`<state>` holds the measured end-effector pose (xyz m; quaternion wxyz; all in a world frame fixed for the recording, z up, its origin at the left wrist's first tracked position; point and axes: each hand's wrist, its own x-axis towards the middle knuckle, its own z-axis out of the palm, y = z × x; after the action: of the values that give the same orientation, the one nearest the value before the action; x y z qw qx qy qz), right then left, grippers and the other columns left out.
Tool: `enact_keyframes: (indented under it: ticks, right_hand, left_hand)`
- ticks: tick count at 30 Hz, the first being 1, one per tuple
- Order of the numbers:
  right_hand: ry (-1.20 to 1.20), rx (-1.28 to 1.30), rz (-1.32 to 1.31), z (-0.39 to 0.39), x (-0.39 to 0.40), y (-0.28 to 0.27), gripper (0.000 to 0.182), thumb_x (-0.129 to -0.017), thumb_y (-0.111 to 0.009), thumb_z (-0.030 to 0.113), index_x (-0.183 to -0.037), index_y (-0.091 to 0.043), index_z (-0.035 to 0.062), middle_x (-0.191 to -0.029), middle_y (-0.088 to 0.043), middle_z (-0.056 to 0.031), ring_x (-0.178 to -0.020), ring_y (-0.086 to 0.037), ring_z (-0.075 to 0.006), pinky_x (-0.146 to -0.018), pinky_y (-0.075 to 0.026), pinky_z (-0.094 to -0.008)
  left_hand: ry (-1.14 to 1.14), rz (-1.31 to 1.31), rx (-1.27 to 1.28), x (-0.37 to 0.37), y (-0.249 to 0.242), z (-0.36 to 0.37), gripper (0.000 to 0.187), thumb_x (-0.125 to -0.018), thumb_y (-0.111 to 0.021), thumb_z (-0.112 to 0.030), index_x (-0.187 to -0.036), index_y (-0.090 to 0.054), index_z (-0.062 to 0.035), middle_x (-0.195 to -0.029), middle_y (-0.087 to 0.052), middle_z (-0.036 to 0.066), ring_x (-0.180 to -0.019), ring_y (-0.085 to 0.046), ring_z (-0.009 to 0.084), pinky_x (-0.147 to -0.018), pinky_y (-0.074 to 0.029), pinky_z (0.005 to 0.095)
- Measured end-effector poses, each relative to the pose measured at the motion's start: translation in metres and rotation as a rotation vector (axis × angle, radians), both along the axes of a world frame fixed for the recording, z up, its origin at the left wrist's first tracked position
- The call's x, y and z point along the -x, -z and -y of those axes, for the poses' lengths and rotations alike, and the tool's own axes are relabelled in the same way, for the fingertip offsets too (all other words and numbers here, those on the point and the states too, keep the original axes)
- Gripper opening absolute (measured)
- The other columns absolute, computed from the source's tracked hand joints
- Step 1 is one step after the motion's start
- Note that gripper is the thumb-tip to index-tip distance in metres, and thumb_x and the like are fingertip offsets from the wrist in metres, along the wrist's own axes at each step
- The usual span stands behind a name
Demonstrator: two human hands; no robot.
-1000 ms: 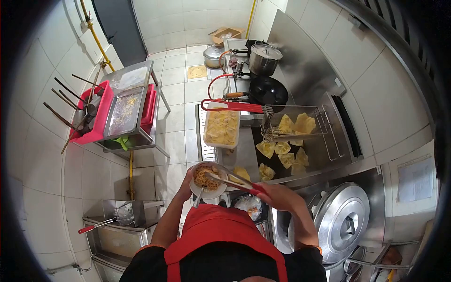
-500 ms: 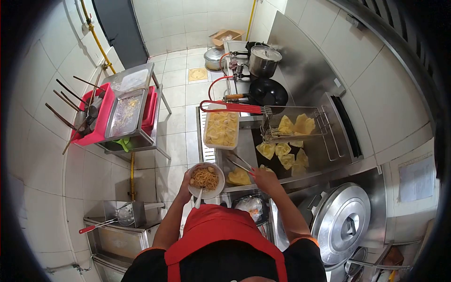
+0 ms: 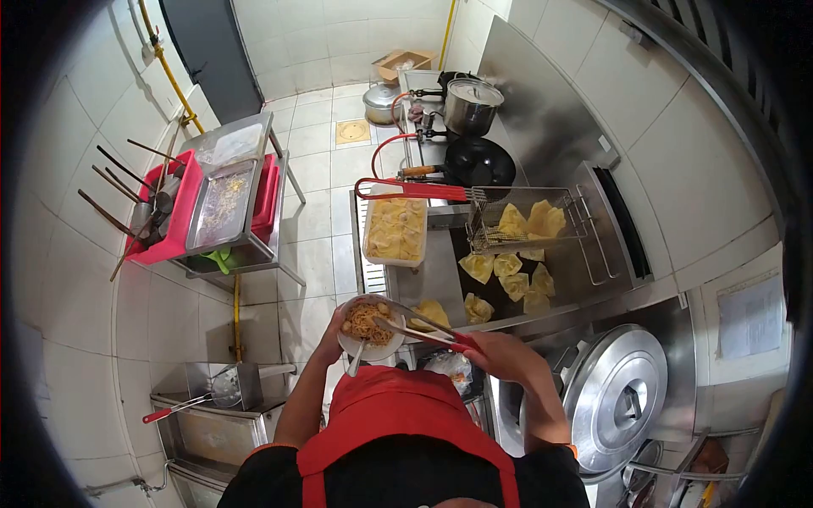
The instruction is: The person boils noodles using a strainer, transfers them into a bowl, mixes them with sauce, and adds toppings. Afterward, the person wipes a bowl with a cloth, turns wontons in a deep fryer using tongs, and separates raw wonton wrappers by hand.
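My left hand (image 3: 329, 342) holds a white bowl (image 3: 392, 347) by its left side, in front of the red apron. Brown noodles (image 3: 362, 323) with several pale balls fill it, and a spoon (image 3: 356, 359) leans on the near rim. In my right hand (image 3: 505, 356) are metal tongs with red handles (image 3: 461, 341). Their tips reach over the noodles; whether they grip anything I cannot make out. Beyond the tongs, a yellow folded wrapper (image 3: 430, 315) lies on the steel edge of the fryer. Several similar wrappers (image 3: 510, 279) float in the dark oil.
A wire fry basket (image 3: 529, 222) with yellow pieces rests over the fryer, its red handle (image 3: 415, 190) pointing left. Below that handle stands a plastic tub (image 3: 395, 233) of wrappers. Farther back are a wok (image 3: 479, 165) and a pot (image 3: 472, 108). A large lidded pot (image 3: 622, 406) stands right.
My right hand has drawn back toward me, and the tongs have swung left from the fryer edge to over the bowl. The left hand and bowl stay nearly in place.
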<state>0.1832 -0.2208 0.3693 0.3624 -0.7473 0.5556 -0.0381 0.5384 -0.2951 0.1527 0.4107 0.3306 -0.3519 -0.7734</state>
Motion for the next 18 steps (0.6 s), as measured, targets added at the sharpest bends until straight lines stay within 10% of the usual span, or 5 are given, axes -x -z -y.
enact_keyframes:
  ticks: [5,10,18]
  right_hand:
    - [0.272,0.021,-0.076,-0.004,0.017,-0.011,0.033,-0.094,-0.053,0.029,-0.115,-0.059,0.0028,-0.101,-0.066,-0.0228,-0.098,-0.061,-0.042,-0.083,-0.049,-0.0494]
    - [0.303,0.149,-0.077,0.051,0.025,0.126,0.031,-0.094,-0.053,0.027,-0.105,-0.061,-0.0008,-0.096,-0.066,-0.0258,-0.093,-0.062,-0.0434,-0.08,-0.048,-0.0516]
    - [0.337,0.203,-0.132,0.081,-0.013,0.172,0.032,-0.094,-0.05,0.027,-0.097,-0.061,-0.003,-0.095,-0.066,-0.0251,-0.091,-0.063,-0.0428,-0.078,-0.05,-0.0518]
  left_hand:
    - [0.001,-0.051,-0.035,0.0,0.002,-0.002,0.065,-0.101,-0.03,-0.056,-0.145,-0.031,-0.0082,-0.143,-0.044,0.014,-0.13,-0.048,0.027,-0.109,-0.041,0.0424]
    - [-0.025,-0.083,-0.017,0.001,0.0,-0.009,0.067,-0.1,-0.03,-0.057,-0.145,-0.031,-0.0066,-0.142,-0.045,0.015,-0.13,-0.047,0.0268,-0.109,-0.04,0.0421]
    - [-0.064,-0.06,-0.03,-0.004,0.003,-0.023,0.07,-0.1,-0.031,-0.058,-0.146,-0.03,-0.0067,-0.142,-0.045,0.015,-0.13,-0.047,0.0285,-0.108,-0.041,0.0427]
